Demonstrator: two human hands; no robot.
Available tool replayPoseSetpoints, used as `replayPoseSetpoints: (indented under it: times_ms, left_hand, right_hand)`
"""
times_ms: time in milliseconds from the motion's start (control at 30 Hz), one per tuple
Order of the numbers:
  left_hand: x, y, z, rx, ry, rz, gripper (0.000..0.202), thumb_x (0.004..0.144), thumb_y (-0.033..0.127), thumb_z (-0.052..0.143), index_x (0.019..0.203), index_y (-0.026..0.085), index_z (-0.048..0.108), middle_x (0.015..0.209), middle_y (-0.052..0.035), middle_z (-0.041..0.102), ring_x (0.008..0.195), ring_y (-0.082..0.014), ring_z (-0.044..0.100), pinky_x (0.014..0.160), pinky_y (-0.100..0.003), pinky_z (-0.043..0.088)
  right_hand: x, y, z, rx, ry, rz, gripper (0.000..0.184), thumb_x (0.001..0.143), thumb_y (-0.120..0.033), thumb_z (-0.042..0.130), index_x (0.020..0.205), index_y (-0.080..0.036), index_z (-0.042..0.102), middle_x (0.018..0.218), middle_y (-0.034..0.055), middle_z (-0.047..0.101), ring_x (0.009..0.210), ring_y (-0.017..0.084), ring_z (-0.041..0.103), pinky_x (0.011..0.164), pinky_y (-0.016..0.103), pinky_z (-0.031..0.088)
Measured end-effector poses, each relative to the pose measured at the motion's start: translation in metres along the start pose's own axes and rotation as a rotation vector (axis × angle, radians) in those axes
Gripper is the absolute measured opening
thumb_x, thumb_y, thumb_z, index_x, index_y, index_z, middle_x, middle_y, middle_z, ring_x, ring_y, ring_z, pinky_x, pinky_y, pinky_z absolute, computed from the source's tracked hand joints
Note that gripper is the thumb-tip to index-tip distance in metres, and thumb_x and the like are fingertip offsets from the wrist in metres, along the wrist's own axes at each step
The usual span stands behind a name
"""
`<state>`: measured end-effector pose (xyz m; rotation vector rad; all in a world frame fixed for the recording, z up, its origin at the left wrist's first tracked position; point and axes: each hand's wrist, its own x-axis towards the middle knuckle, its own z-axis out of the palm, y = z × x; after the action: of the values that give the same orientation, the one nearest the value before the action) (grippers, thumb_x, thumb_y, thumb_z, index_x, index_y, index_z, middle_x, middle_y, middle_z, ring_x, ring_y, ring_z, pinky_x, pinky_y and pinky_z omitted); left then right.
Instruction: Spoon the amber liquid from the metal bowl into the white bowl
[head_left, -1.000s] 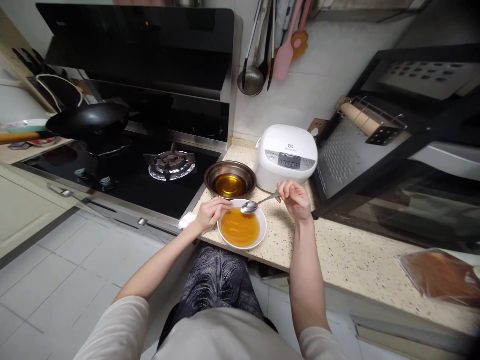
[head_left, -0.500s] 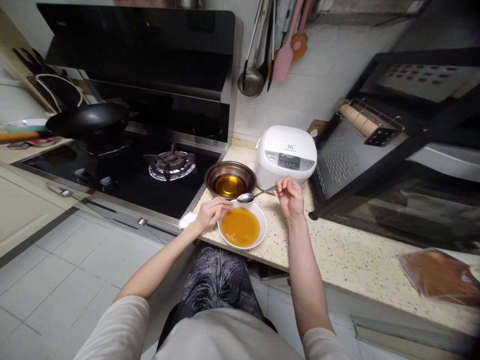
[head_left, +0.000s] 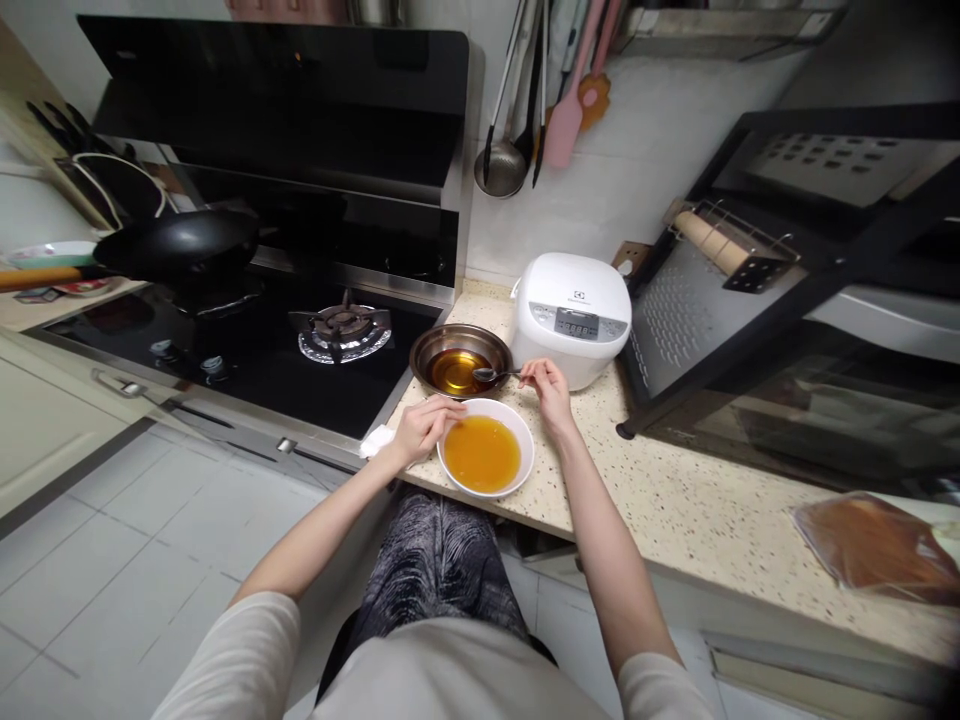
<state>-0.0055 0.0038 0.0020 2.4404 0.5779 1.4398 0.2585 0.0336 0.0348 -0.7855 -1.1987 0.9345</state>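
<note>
Your right hand pinches the handle of a metal spoon between thumb and fingers, and the spoon reaches leftward over the right part of a dark metal bowl. The spoon's head lies inside the outline of that bowl's rim, above or at the clear amber liquid; you cannot tell from here whether it touches the surface. Your left hand lies at the far left rim of a white bowl, its fingers close together and their tips over the edge; the thumb side is too hard to see to tell whether that grip pinches the rim or merely rests on it. The white bowl sits upright near the front edge of the speckled bench, just on the near side of the metal bowl, and carries a cloudy orange liquid. Left of your left hand, a crumpled white piece lies at the bench edge. A white rice cooker stands just right of the metal bowl, on the far side of your right hand. To the left is the black stove, with a wok on its left side.
</note>
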Motion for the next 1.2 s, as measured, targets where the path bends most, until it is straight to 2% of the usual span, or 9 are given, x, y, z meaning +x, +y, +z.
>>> replayPoseSetpoints:
  times_ms: [333, 600, 833, 1033, 1200]
  left_hand:
    - [-0.002, -0.001, 0.001, -0.016, -0.005, -0.006, 0.041, 0.105, 0.022, 0.034, 0.102, 0.015, 0.074, 0.11, -0.0123, 0.075, 0.104, -0.0212, 0.071, 0.094, -0.04, 0.056]
    - [-0.001, -0.001, 0.001, -0.017, -0.007, -0.006, 0.042, 0.106, 0.024, 0.033, 0.103, 0.016, 0.074, 0.11, -0.012, 0.075, 0.103, -0.0209, 0.071, 0.093, -0.039, 0.056]
    - [0.0, -0.001, 0.001, -0.015, 0.004, 0.011, 0.043, 0.106, 0.026, 0.033, 0.102, 0.016, 0.075, 0.108, -0.0118, 0.076, 0.102, -0.0211, 0.071, 0.091, -0.039, 0.058]
    - [0.001, 0.001, 0.0, -0.013, -0.001, 0.001, 0.044, 0.106, 0.026, 0.033, 0.101, 0.015, 0.075, 0.107, -0.0127, 0.076, 0.102, -0.0212, 0.071, 0.091, -0.039, 0.058]
    - [0.001, 0.001, 0.0, -0.027, 0.001, -0.011, 0.042, 0.106, 0.027, 0.034, 0.102, 0.016, 0.075, 0.108, -0.0119, 0.076, 0.102, -0.0214, 0.072, 0.092, -0.039, 0.058]
  right_hand:
    - [-0.002, 0.012, 0.005, -0.119, -0.032, -0.005, 0.048, 0.085, -0.069, 0.06, 0.075, -0.022, 0.057, 0.08, 0.0021, 0.061, 0.064, 0.014, 0.052, 0.063, 0.029, 0.048]
    - [-0.005, 0.017, 0.015, -0.067, -0.137, 0.065, 0.049, 0.082, -0.068, 0.066, 0.071, -0.021, 0.057, 0.08, 0.003, 0.062, 0.06, 0.012, 0.047, 0.056, 0.028, 0.044]
    - [-0.007, 0.021, 0.015, 0.031, -0.23, 0.135, 0.046, 0.083, -0.064, 0.068, 0.071, -0.021, 0.057, 0.081, 0.0035, 0.064, 0.059, 0.013, 0.05, 0.056, 0.028, 0.045]
    - [-0.008, 0.023, 0.015, 0.088, -0.204, 0.166, 0.048, 0.08, -0.065, 0.07, 0.07, -0.02, 0.056, 0.081, 0.0027, 0.064, 0.059, 0.012, 0.05, 0.055, 0.027, 0.046]
    - [-0.009, 0.015, 0.017, 0.125, -0.152, 0.135, 0.047, 0.081, -0.063, 0.07, 0.07, -0.02, 0.056, 0.081, 0.0027, 0.063, 0.06, 0.011, 0.052, 0.056, 0.027, 0.048]
